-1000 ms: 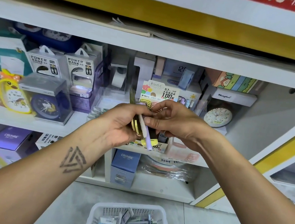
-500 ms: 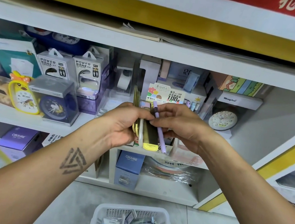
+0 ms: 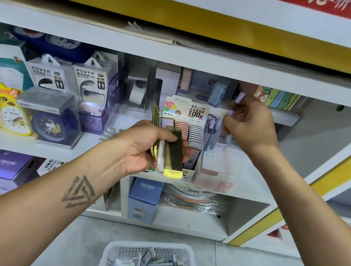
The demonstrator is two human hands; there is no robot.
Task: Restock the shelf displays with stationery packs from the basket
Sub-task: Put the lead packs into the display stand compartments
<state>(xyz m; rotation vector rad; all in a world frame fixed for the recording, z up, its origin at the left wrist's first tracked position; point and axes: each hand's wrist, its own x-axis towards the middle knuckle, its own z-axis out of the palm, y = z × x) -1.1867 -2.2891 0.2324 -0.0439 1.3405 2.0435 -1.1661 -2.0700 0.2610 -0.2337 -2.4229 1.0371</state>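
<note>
Left grip (image 3: 145, 149) around yellow packs (image 3: 172, 155), right grip (image 3: 249, 127) pinching purple pen (image 3: 236, 103) before lead display (image 3: 183, 120).

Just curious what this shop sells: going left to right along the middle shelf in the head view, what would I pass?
Yellow duck clock → blue clock in a clear box → power bank boxes → pencil lead display → right hand holding a purple pen.

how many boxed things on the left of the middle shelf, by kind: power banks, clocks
power bank boxes: 2
clocks: 2, a yellow duck clock and a dark blue clock in a clear box
total: 4
</note>
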